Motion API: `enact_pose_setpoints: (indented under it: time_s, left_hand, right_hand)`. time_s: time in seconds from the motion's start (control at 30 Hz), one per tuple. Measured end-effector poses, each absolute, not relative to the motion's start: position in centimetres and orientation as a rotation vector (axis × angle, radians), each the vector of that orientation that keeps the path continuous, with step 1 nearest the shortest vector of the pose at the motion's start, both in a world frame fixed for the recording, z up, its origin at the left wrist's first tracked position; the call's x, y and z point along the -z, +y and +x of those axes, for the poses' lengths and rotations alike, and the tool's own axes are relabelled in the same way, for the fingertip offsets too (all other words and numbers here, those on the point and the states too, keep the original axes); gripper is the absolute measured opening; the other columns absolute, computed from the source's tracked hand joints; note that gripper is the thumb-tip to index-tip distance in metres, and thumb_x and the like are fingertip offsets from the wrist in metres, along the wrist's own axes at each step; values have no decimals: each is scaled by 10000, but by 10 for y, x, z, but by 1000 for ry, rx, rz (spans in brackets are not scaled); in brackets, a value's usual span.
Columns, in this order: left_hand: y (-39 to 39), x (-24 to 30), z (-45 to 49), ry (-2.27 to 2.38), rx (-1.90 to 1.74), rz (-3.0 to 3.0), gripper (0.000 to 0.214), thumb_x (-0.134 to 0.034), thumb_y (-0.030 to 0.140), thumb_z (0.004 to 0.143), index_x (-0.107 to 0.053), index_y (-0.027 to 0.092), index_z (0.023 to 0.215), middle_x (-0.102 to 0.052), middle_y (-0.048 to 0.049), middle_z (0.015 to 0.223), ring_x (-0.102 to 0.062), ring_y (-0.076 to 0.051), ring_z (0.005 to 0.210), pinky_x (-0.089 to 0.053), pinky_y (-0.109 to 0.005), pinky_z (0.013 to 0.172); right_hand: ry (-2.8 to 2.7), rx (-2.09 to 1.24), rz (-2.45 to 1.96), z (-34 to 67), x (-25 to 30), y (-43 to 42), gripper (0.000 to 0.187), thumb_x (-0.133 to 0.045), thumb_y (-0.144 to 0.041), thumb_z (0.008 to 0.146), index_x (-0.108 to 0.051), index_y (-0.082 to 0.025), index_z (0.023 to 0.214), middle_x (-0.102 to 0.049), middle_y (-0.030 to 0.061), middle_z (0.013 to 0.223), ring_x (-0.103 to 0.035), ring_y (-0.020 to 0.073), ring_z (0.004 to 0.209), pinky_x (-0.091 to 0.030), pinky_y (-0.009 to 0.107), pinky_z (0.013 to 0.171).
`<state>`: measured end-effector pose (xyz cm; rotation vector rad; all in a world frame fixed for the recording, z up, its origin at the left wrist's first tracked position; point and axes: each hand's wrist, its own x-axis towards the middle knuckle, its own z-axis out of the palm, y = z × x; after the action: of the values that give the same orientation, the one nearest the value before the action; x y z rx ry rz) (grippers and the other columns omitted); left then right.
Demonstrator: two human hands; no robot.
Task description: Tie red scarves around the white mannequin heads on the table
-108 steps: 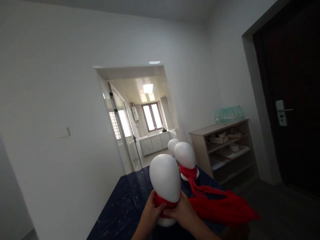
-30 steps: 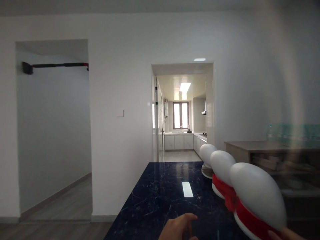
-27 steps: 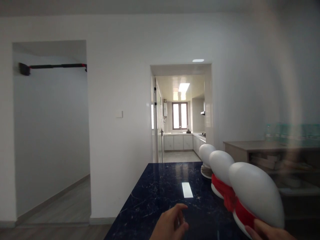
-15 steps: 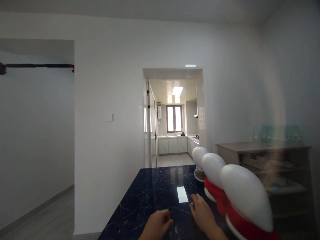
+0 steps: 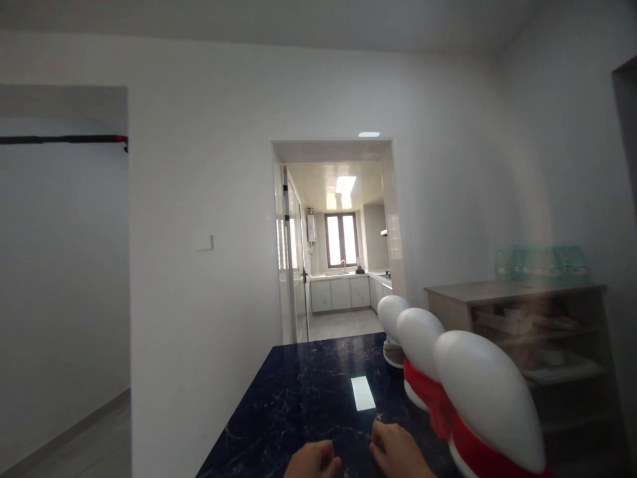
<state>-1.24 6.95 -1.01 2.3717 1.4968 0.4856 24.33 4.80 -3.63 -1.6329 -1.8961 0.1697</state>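
Having released the nearest head (image 5: 490, 395), right hand (image 5: 399, 451) nears left hand (image 5: 311, 460), grips seemingly curled closed.

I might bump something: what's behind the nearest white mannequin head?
A second head with red cloth round its neck, then a third head with a grayish band. Shelving stands beyond. The nearest head partly covers the second; anything small directly behind it is hidden.
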Motion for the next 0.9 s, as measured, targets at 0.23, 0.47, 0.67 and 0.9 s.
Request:
enact_pose_setpoints:
  time_s: [0.23,0.47,0.67,0.9]
  left_hand:
    - [72,12,-15,1491,-503,2365,246,-544,394,906,-702,227,815,-760,-18,841,-668,-183,790,-387,-261,669]
    - [72,14,-16,1481,-587,2366,232,-568,391,910,-661,227,775,-725,-8,817,-645,-178,794,-394,-252,694]
    - [74,17,-18,1421,-628,2380,249,-549,381,929,-649,215,772,-730,-13,814,-649,-166,776,-384,-248,677]
    - [78,23,-21,1382,-667,2355,270,-545,404,939,-648,210,783,-726,-9,817,-641,-167,787,-391,-247,690]
  right_hand:
    - [-1861,-193,-1633,240,28,41,108,-633,-221,837,-733,-254,861,-811,39,898,-755,252,871,-436,307,730]
    - [-1852,-202,-1639,239,23,37,106,-627,-216,847,-728,-247,850,-807,39,886,-747,237,846,-421,303,720]
    - [-1834,-228,-1603,239,21,34,101,-622,-220,858,-719,-247,849,-802,26,866,-739,219,823,-410,292,710]
    - [-1841,-260,-1601,234,9,26,119,-614,-259,880,-719,-250,935,-780,36,897,-730,237,854,-446,305,749]
